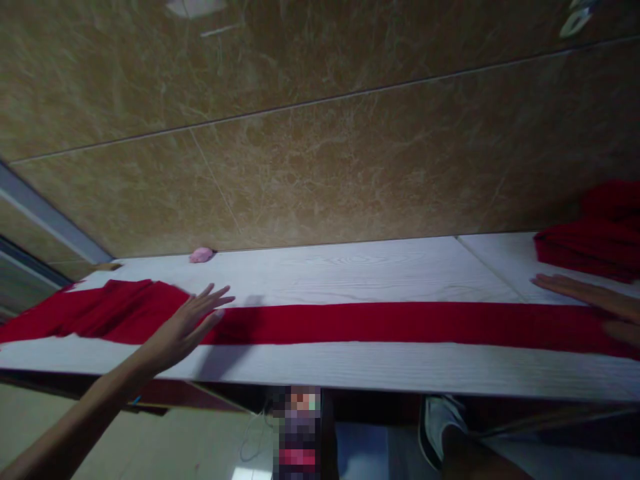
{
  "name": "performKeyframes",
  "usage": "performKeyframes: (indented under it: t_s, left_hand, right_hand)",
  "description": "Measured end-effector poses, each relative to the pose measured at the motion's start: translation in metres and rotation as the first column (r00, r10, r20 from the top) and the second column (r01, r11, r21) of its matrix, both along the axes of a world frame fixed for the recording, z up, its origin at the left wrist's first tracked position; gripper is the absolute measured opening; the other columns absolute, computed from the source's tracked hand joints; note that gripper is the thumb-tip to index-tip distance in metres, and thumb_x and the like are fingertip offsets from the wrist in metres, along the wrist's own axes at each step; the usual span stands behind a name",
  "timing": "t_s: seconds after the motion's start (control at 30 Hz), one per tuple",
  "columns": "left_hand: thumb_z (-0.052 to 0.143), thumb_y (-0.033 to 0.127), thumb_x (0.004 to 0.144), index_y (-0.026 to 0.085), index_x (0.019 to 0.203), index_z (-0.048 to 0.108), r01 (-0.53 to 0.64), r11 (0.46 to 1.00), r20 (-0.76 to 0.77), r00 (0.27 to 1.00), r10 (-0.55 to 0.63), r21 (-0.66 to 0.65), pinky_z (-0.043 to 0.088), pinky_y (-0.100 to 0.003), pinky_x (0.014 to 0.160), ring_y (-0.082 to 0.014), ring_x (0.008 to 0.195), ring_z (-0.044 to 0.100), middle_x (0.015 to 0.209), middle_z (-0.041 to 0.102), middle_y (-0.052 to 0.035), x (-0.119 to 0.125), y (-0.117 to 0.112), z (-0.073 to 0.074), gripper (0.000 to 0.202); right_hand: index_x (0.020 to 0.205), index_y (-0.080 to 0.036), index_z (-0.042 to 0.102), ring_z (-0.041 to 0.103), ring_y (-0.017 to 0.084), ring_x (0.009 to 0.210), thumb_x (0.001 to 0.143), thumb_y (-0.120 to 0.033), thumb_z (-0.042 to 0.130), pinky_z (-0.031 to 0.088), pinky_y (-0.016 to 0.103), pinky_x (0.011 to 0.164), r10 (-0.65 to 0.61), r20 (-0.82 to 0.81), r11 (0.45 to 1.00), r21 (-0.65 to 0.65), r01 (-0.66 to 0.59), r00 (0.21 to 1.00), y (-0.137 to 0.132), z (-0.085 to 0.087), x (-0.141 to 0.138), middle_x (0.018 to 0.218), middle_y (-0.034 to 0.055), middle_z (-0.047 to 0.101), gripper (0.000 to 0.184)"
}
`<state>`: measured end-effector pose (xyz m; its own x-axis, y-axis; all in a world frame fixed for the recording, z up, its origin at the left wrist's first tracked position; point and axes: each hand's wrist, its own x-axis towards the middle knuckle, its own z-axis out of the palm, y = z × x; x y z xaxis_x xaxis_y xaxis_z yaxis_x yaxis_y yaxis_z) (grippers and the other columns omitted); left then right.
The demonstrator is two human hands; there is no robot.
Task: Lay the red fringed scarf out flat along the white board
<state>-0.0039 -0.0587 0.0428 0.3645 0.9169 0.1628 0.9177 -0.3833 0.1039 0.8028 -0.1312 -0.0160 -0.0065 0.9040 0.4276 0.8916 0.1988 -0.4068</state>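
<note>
A long red cloth strip [380, 322] lies flat along the white table [360, 267], bunched into folds at its left end [100, 310]. My left hand [187, 320] hovers just over the strip near that bunched end, fingers stretched out and spread, holding nothing. At the frame's right edge, my right hand [590, 297] lies flat on the strip's right part, fingers extended; part of it is cut off by the frame.
A stack of folded red cloth [595, 240] sits at the table's far right. A small pink lump [201, 255] rests by the brown tiled wall [320, 133]. Below the table edge, a shoe [440, 420] shows on the floor.
</note>
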Motion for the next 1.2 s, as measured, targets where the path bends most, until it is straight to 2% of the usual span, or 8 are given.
performKeyframes:
  t_s: [0.07,0.17,0.3,0.5,0.67,0.83,1.07,1.2]
  left_hand:
    - [0.023,0.07,0.112,0.031,0.157,0.066,0.098,0.994,0.026,0.995,-0.097,-0.038,0.03,-0.064,0.135,-0.0352,0.169,0.03,0.176,0.047,-0.0038,0.051,0.006,0.004,0.073]
    - [0.019,0.064,0.115,0.03,0.167,0.053,0.165,0.983,0.029,0.986,-0.163,-0.08,0.026,-0.066,0.136,-0.0344,0.172,0.022,0.181,0.037,-0.0044,0.12,0.013,-0.007,0.071]
    - [0.028,0.066,0.115,0.035,0.175,0.037,0.231,0.96,-0.044,0.97,-0.24,-0.157,0.021,-0.071,0.136,-0.0359,0.172,0.018,0.184,0.028,-0.0028,0.167,0.012,-0.037,0.068]
    - [0.033,0.069,0.112,0.035,0.176,0.035,0.183,0.971,-0.094,0.975,-0.199,-0.153,0.018,-0.069,0.137,-0.0373,0.172,0.018,0.184,0.024,-0.0009,0.153,0.007,-0.057,0.073]
    - [0.041,0.072,0.106,0.038,0.175,0.039,0.151,0.983,-0.069,0.985,-0.158,-0.099,0.023,-0.07,0.137,-0.0398,0.171,0.024,0.182,0.034,0.0024,0.136,0.009,-0.072,0.077]
    - [0.04,0.074,0.102,0.039,0.174,0.04,0.17,0.984,-0.043,0.984,-0.172,-0.047,0.028,-0.068,0.135,-0.0402,0.17,0.028,0.179,0.042,0.0025,0.129,0.012,-0.083,0.08]
    - [0.033,0.077,0.105,0.034,0.174,0.042,0.151,0.985,-0.074,0.985,-0.157,-0.08,0.025,-0.069,0.135,-0.0407,0.17,0.027,0.181,0.035,-0.0024,0.141,0.008,-0.071,0.082]
    - [0.031,0.077,0.108,0.032,0.175,0.038,0.146,0.978,-0.084,0.984,-0.16,-0.152,0.022,-0.07,0.136,-0.0397,0.171,0.023,0.183,0.029,-0.004,0.152,0.001,-0.056,0.081]
  right_hand:
    - [0.147,-0.038,0.075,0.056,0.032,0.152,0.101,-0.066,0.048,0.04,0.054,0.129,0.017,0.017,0.995,-0.096,-0.016,1.0,0.012,-0.003,-0.021,0.161,0.0116,0.065,0.061]
    - [0.158,-0.027,0.065,0.043,0.035,0.161,0.107,-0.06,0.032,0.032,0.062,0.133,-0.052,0.112,0.995,-0.083,0.062,0.992,0.024,-0.015,-0.072,0.17,0.0139,0.054,0.07]
    - [0.164,-0.03,0.057,0.039,0.039,0.163,0.109,-0.06,0.028,0.032,0.076,0.127,-0.005,0.298,0.966,-0.244,0.081,0.955,0.035,-0.031,-0.11,0.173,0.0119,0.049,0.069]
    - [0.17,-0.031,0.05,0.032,0.039,0.166,0.11,-0.062,0.03,0.027,0.075,0.13,0.084,0.364,0.949,-0.313,0.037,0.927,0.044,-0.028,-0.092,0.179,0.0098,0.04,0.07]
    - [0.173,-0.038,0.044,0.03,0.037,0.167,0.113,-0.056,0.03,0.025,0.074,0.131,0.132,0.372,0.949,-0.314,-0.01,0.919,0.038,-0.022,-0.093,0.18,0.0054,0.039,0.065]
    - [0.173,-0.03,0.045,0.029,0.034,0.168,0.114,-0.06,0.028,0.022,0.069,0.133,0.143,0.374,0.939,-0.344,-0.006,0.916,0.035,-0.016,-0.098,0.181,0.0095,0.034,0.069]
    - [0.166,-0.027,0.056,0.039,0.033,0.164,0.113,-0.058,0.03,0.032,0.063,0.131,0.1,0.334,0.954,-0.299,0.005,0.937,0.034,-0.006,-0.105,0.176,0.0114,0.046,0.066]
    - [0.134,-0.02,0.077,0.07,0.036,0.136,0.112,-0.049,0.022,0.056,0.053,0.111,-0.044,0.296,0.983,-0.157,0.094,0.954,0.04,0.009,-0.091,0.144,0.0211,0.075,0.066]
